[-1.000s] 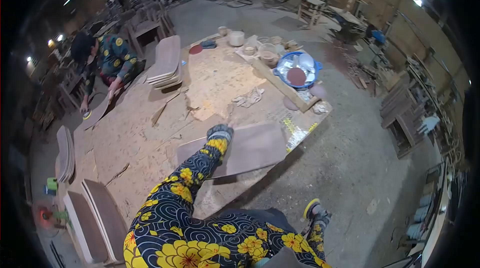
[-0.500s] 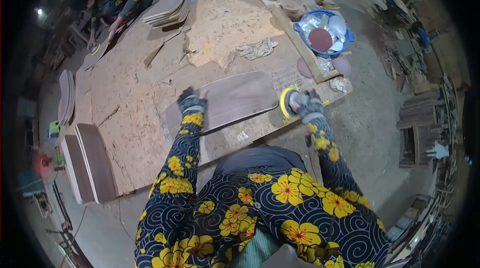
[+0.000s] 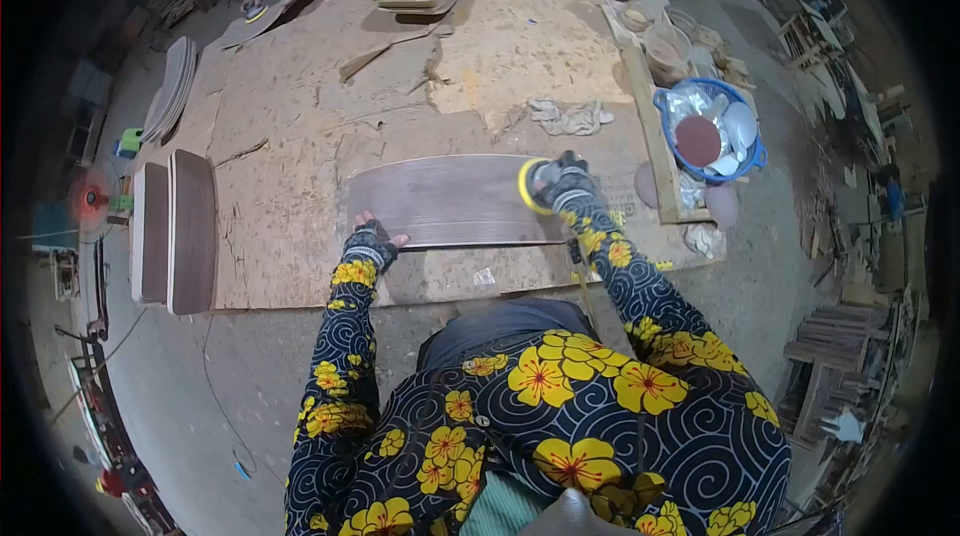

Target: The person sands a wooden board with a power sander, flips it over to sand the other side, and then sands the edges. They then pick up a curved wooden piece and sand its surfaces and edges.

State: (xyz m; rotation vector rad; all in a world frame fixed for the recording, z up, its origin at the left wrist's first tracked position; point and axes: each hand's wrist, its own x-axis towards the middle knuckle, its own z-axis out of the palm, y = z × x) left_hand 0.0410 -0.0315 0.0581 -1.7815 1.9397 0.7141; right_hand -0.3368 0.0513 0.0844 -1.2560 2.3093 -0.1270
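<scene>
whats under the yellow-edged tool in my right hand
The brown board shows beside the yellow-edged tool. The tool and your right hand cover the patch directly beneath, so contact can't be judged.

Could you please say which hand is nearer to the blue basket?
Right: the right hand, on the sander, is left of the blue basket; the left hand is farther left, at the near-left corner of the board.

My shirt [image 3: 620, 426] is very dark blue, with pale swirls and big yellow flowers that have red middles. My gloves [image 3: 370, 239] are grey. The round tool [image 3: 524, 186] I hold has a bright yellow edge. My board [image 3: 450, 201] is greyish brown with thin, faint lines. The table [image 3: 290, 246] is tan with dark specks. The basket [image 3: 762, 155] is blue.
</scene>
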